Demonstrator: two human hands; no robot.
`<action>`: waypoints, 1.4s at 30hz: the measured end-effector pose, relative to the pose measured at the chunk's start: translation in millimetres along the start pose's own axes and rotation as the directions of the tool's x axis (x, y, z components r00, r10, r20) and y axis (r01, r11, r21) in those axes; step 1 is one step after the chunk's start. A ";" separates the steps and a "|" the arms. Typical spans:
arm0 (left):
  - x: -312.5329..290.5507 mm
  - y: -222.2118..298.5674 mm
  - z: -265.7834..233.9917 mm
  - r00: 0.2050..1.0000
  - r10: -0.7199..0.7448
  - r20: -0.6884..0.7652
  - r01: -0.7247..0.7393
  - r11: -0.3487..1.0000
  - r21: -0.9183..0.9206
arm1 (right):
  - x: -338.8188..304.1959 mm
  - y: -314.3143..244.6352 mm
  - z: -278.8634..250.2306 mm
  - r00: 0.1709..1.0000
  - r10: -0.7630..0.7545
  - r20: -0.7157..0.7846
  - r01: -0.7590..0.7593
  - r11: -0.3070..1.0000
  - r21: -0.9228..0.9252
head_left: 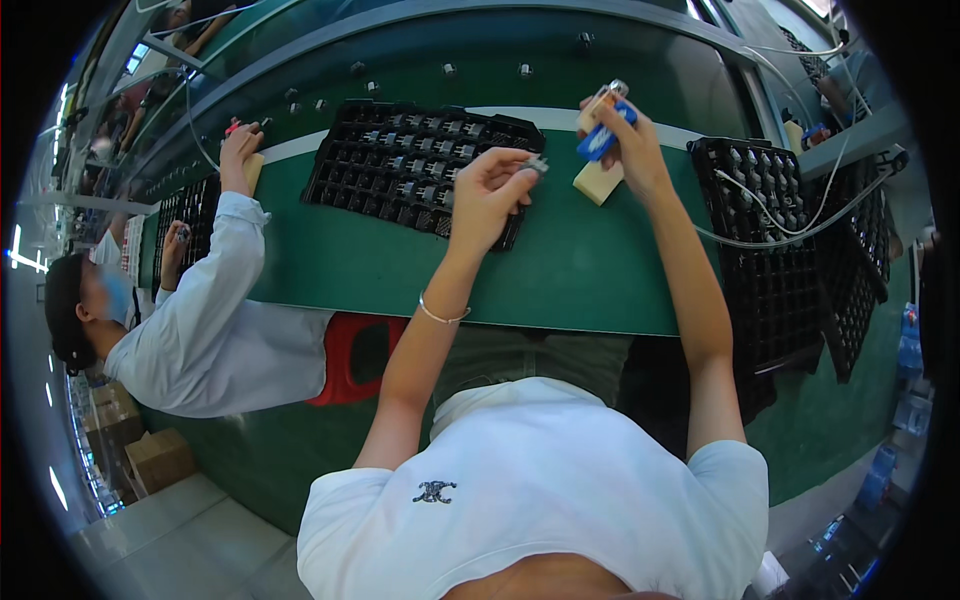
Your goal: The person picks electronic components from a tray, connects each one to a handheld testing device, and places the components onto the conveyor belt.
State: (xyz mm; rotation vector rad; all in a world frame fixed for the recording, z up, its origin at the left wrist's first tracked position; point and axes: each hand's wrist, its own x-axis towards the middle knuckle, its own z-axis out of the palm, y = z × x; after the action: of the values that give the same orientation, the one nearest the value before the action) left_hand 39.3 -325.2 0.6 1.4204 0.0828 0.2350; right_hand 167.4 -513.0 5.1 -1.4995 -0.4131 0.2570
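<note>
My left hand (487, 200) is closed, pinching a small grey metal part (538, 164) between thumb and fingertips above the green bench. To its right, my right hand (635, 145) is wrapped round a blue and orange handheld object (598, 145) with a shiny metal end; its exact kind is unclear. Just below that hand, a cream-coloured block (598, 183) rests on the bench. Left of my left hand lies a black compartment tray (335, 185), with small metal-and-black parts in many of its pockets.
Several small parts (449, 70) stand along the far green strip. Black trays (765, 290) with metal parts are stacked at the right, crossed by a pale hose (700, 233). A co-worker (215, 340) in a light top works at left beside a red stool (352, 360).
</note>
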 end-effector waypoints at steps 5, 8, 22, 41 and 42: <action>-0.9 5.3 18.0 0.999 -0.006 0.050 0.000 0.993 0.122 | -40.3 -4.7 25.6 0.997 0.057 0.046 -0.068 0.963 0.262; -2.1 7.4 20.0 0.999 -0.052 0.010 0.051 0.992 0.118 | -44.5 -1.6 27.1 0.994 0.111 0.023 -0.113 0.962 0.250; 18.7 -4.5 -31.3 0.975 0.175 0.137 -0.221 0.835 0.504 | -49.2 1.6 3.7 0.950 0.219 0.221 -0.273 0.928 0.253; 84.5 -2.0 -174.9 0.846 0.488 -0.213 0.211 0.060 0.976 | -53.8 11.3 -17.1 0.910 -0.370 -0.190 0.080 0.604 -0.793; 83.6 -0.1 -169.9 0.849 0.487 -0.208 0.205 0.060 0.977 | -53.7 11.8 -17.1 0.907 -0.377 -0.191 0.086 0.607 -0.790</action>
State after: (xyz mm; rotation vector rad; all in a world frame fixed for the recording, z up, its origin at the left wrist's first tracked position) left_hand 87.3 -143.0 -18.3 2.8279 0.6798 0.8861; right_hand 127.0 -550.0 -12.6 -2.2638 -0.4594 -0.4729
